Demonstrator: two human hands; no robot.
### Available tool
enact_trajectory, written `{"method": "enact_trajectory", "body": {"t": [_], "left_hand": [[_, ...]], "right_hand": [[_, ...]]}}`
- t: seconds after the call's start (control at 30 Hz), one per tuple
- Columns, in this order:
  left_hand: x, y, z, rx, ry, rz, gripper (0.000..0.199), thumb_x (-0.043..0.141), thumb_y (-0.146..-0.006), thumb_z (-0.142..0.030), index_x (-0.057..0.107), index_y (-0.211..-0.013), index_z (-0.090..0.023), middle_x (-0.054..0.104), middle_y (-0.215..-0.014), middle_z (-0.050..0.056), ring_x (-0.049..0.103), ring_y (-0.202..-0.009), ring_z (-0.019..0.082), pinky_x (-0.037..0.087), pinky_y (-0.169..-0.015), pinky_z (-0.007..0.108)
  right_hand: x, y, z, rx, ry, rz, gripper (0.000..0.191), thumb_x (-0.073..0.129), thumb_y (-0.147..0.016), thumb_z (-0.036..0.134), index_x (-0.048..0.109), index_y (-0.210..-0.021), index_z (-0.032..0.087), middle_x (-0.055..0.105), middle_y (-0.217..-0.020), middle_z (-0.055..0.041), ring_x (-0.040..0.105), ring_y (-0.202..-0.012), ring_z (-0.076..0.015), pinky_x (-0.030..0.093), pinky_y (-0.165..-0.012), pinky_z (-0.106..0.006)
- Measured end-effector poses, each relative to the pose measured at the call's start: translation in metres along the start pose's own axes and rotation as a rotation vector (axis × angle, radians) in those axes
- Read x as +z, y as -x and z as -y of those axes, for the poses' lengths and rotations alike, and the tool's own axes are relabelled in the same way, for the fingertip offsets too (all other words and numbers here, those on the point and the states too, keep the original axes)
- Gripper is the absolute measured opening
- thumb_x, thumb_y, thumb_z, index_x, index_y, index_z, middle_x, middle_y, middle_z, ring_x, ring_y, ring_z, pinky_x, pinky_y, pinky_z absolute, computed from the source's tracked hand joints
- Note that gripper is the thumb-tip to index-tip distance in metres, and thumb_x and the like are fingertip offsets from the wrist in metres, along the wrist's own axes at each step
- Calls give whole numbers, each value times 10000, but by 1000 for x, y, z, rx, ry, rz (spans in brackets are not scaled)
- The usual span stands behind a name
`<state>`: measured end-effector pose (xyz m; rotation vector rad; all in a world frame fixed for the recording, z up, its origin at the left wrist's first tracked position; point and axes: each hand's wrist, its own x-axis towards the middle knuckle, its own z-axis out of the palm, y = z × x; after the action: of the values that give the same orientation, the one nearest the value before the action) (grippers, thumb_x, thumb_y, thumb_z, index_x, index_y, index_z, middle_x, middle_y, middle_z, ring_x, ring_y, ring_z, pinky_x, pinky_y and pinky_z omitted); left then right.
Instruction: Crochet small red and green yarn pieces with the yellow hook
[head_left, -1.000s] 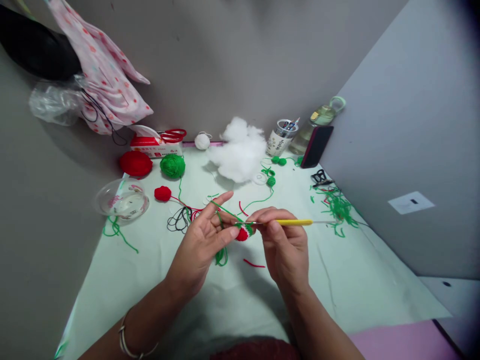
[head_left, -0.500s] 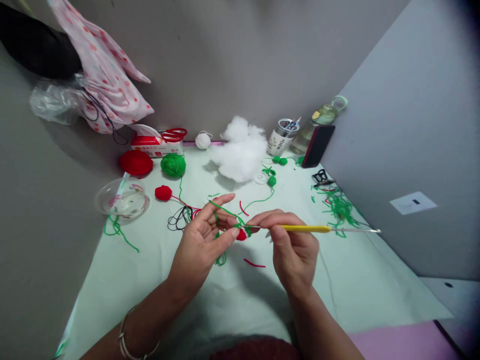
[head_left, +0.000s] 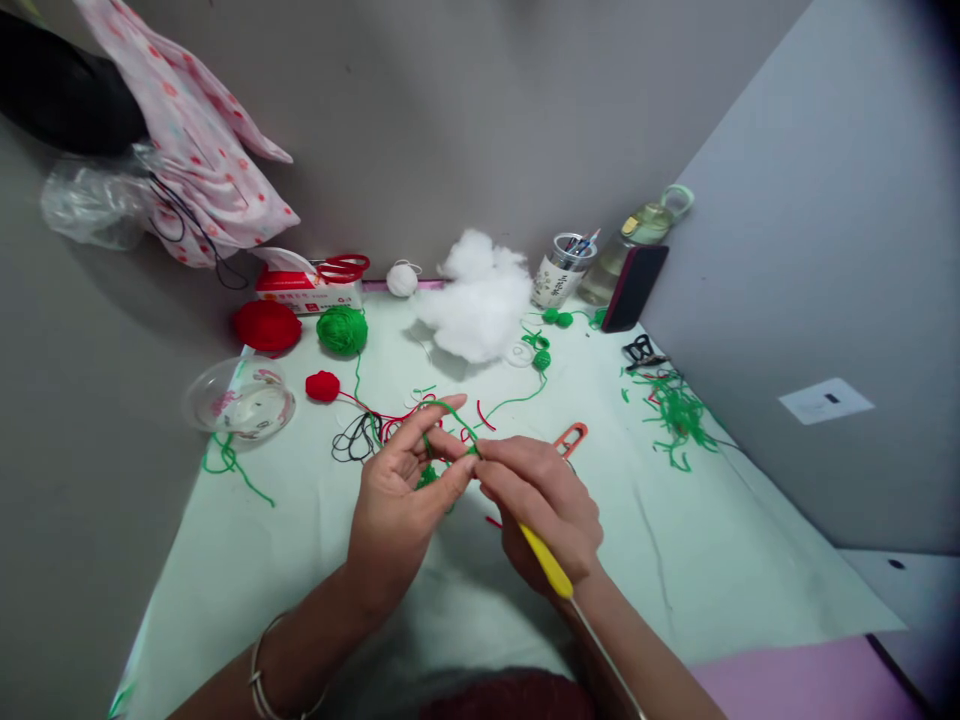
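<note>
OK so your left hand [head_left: 394, 515] has the little green stitched piece [head_left: 472, 453] pinched between thumb and fingertips, and there's green yarn [head_left: 452, 408] running over your raised index finger. Your right hand [head_left: 551, 500] is closed around the yellow-handled crochet hook [head_left: 547, 562], with its fingertips right up against that same piece.

Position-wise, the piece sits just past the thumb tip of your left hand, to the right of it, and at the far-left end of your right hand's fingers. Neither hand is really nearer, since both are touching it. Its long axis? Can't tell, your fingers cover most of it.

The hook is easier to read. It lies on a slant, from far left by the piece to near right, and the bare metal shaft sticks out past the handle along your right forearm. The end by the piece is hidden under your fingers, so no idea which way its lip faces.

Around you on the surface [head_left: 720, 540]: white stuffing [head_left: 480, 305] at the far side, a green yarn ball [head_left: 342, 330] far left, and green clippings [head_left: 679, 412] over on the right.
</note>
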<state>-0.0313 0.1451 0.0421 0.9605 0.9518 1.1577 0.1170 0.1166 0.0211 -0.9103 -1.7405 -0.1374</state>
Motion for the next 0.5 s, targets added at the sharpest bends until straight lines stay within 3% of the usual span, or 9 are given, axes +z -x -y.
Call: {"method": "enact_trajectory", "body": {"t": [0.2, 0.5], "left_hand": [[-2, 1, -6, -14, 26, 49, 606, 835, -817, -179, 639, -1388, -232, 704, -817, -43, 671, -830, 141, 555, -826, 267], [-9, -3, -1, -10, 109, 50, 487, 818, -857, -175, 688, -1322, -241, 694, -852, -33, 653, -816, 122, 547, -810, 249]], "right_hand": [[0, -5, 1, 229, -231, -39, 253, 613, -990, 53, 760, -1109, 221, 805, -986, -73, 778, -913, -199, 654, -763, -337], [-1, 0, 4, 281, -320, -63, 329, 596, -1000, 40, 752, -1217, 231, 816, -1055, -61, 768, -1005, -200, 649, -846, -364]]}}
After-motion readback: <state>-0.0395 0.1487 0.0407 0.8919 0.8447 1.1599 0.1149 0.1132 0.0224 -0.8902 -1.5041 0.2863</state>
